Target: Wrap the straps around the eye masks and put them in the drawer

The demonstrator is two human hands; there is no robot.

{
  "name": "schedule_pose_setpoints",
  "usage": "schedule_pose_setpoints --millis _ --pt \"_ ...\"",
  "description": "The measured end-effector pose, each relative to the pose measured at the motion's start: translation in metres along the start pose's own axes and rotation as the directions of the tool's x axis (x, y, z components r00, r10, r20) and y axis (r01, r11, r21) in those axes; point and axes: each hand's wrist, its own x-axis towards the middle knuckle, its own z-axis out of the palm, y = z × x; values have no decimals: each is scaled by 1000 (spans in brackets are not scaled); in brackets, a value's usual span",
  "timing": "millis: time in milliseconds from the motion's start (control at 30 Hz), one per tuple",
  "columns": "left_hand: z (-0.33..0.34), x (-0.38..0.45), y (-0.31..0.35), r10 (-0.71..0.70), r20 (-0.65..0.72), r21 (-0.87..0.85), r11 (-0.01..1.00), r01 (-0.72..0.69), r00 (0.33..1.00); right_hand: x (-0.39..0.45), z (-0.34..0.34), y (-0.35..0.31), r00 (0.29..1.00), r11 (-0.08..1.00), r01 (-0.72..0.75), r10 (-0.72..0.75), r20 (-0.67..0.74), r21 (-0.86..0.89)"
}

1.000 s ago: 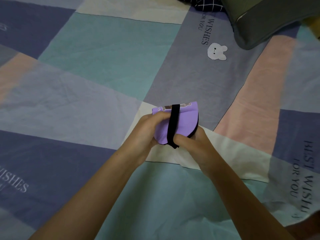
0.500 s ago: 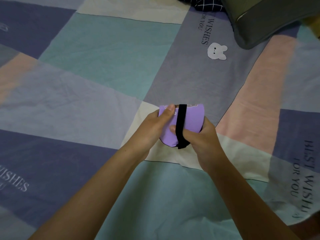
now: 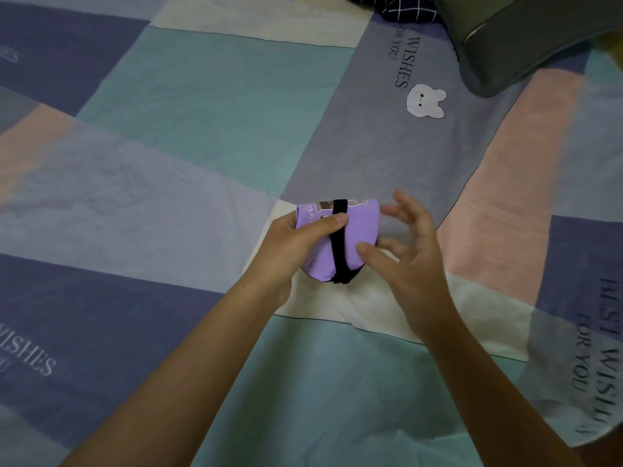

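A folded purple eye mask (image 3: 357, 230) is held just above the patchwork bedsheet, near the middle of the head view. Its black strap (image 3: 338, 244) runs once around it from top to bottom. My left hand (image 3: 300, 244) grips the mask's left side, thumb lying across the front and touching the strap. My right hand (image 3: 408, 251) hovers beside the mask's right edge with fingers spread and loose, holding nothing; its thumb tip is close to the mask. No drawer is in view.
The patchwork bedsheet (image 3: 202, 112) fills the view, with a white rabbit print (image 3: 425, 102). A grey-green pillow (image 3: 526, 38) lies at the top right, beside a dark checked cloth (image 3: 397, 6).
My right hand has let go of the mask and strap and opened, drawing off to the right. My left hand keeps its hold, and the strap now lies flat around the mask.
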Motion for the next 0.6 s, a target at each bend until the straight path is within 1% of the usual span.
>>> schedule_pose_setpoints --millis 33,100,167,233,300,367,467,600 --pt "-2 2 1 -5 5 -4 1000 5 1000 1 -4 -2 998 997 60 -59 21 -46" --pt "-5 4 4 -21 20 -11 1000 22 1000 5 -10 -4 983 967 167 -147 114 -191" --pt "-4 6 5 -5 23 2 1000 5 1000 8 -10 -5 944 894 301 -231 233 -331" --pt "-2 7 7 21 20 13 1000 -21 1000 10 -7 -7 908 840 387 -274 317 -380" --pt "0 7 8 34 44 28 999 -35 998 13 -3 -7 881 804 444 -309 359 -396" --pt "1 6 10 31 63 39 999 -33 998 16 -2 -7 874 793 459 -323 363 -400" --pt "-2 7 12 17 70 9 1000 -18 997 19 0 -7 885 813 434 -304 353 -389" --pt "-5 8 10 56 127 115 991 -71 990 23 1 -4 906 840 389 -273 324 -379"
